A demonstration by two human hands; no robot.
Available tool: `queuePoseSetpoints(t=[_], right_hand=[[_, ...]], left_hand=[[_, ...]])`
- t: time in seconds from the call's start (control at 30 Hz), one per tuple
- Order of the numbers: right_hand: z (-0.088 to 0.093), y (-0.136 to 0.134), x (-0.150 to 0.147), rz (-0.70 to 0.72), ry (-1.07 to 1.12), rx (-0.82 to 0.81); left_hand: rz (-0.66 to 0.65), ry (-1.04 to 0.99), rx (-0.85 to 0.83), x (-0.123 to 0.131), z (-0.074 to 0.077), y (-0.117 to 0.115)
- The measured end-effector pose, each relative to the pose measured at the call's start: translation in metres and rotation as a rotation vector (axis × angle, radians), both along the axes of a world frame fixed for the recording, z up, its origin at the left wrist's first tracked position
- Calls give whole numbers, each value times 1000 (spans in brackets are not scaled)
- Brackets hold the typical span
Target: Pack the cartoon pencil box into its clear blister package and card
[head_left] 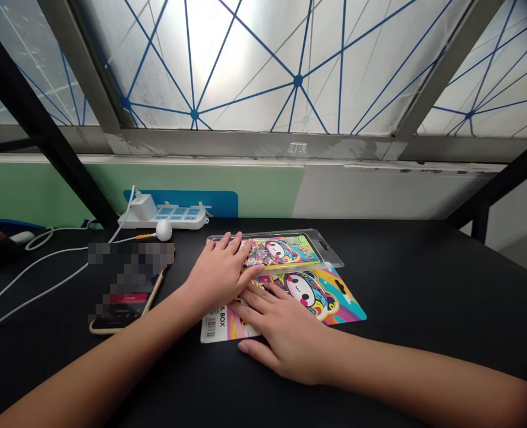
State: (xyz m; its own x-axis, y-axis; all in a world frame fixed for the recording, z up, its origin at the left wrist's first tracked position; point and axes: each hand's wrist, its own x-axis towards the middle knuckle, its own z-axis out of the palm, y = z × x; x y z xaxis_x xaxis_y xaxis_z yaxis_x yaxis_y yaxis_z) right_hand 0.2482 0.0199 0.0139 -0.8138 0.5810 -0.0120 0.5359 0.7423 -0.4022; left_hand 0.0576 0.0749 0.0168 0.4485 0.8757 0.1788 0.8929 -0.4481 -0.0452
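A bright cartoon-printed backing card [350, 306] lies on the black table, with a barcode and the letters "IL BOX" showing at its left end. Beyond it, overlapping its far edge, is a clear plastic blister shell [332, 257] with a flat, colourful cartoon-printed box [296, 249] in it. My left hand [221, 270] rests palm down over the left end of the shell and box, fingers stretched out. Flat on the card is my right hand [285, 333], its fingers extended and the thumb apart on the table side. Both hands cover part of the prints.
To the left lies a phone [125, 306], partly blurred out, with a pale case edge. White cables [44, 258] run across the table's left side. A white power strip [178, 218] with a plugged-in adapter stands against the wall below the window. Black frame bars [58, 137] slant at both sides.
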Motion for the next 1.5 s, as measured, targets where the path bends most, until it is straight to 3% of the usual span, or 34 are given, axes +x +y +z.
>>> queuePoseSetpoints(t=[0.27, 0.67, 0.8, 0.93, 1.0, 1.1, 1.23, 1.33, 1.5], right_hand=[[-1, 1, 3, -1, 38, -91], [-4, 4, -3, 31, 63, -8], [-5, 4, -2, 69, 105, 92], [-1, 15, 3, 127, 185, 314], [4, 29, 13, 64, 197, 439], [11, 61, 38, -163, 165, 529], [13, 104, 73, -391, 102, 408], [13, 120, 88, -409, 100, 270], [18, 124, 93, -386, 57, 173]], left_hand=[[2, 25, 16, 2, -2, -1], [38, 6, 36, 9, -3, 0], [29, 28, 42, 7, -3, 0], [32, 30, 36, 7, -4, 0], [32, 30, 31, 7, -4, -1], [28, 31, 28, 7, -4, -1], [30, 24, 32, 7, -4, -1], [30, 22, 36, 7, -3, 0], [18, 13, 38, 7, -3, 0]])
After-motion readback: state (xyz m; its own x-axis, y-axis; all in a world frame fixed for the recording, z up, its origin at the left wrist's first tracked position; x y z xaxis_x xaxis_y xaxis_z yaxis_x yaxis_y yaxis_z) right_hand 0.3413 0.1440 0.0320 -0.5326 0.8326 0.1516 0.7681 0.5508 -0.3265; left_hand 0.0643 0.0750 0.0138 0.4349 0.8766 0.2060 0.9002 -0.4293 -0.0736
